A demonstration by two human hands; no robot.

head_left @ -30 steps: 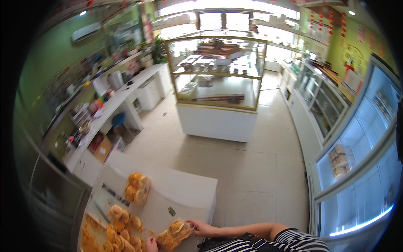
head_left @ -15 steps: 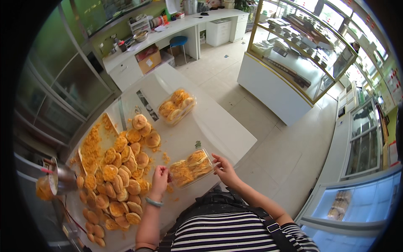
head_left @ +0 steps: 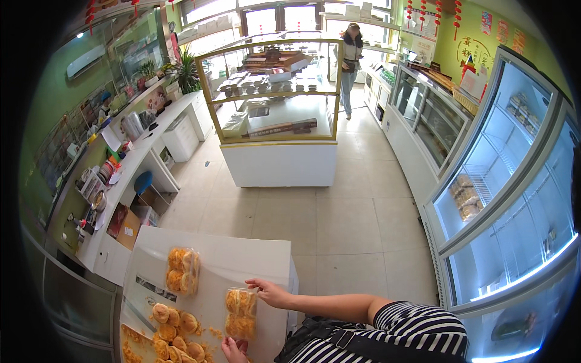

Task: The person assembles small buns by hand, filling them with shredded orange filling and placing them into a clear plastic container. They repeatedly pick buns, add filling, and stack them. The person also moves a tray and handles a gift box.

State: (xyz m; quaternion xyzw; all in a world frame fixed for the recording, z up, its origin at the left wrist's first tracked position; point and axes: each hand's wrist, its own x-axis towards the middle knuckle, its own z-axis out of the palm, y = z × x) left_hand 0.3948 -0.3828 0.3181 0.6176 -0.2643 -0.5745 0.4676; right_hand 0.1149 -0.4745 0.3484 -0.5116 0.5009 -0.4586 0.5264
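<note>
A clear plastic box of small round cakes covered in orange floss sits at the front of the white table. My right hand has its fingers and thumb at the box's far right corner. At the near end, my left hand pinches the box's edge, partly cut off by the lower rim of the picture. A second filled clear box stands farther back to the left. Loose round cakes are heaped left of my hands, beside a tray of orange floss.
The white table ends just right of the box. Ahead stands a glass display case; a lit glass-door fridge is at the right. A counter with a blue stool runs along the left. A person is near the far windows.
My view has swung up and to the right, showing more of the shop and less of the cake heap. Both hands remain at the ends of the same box.
</note>
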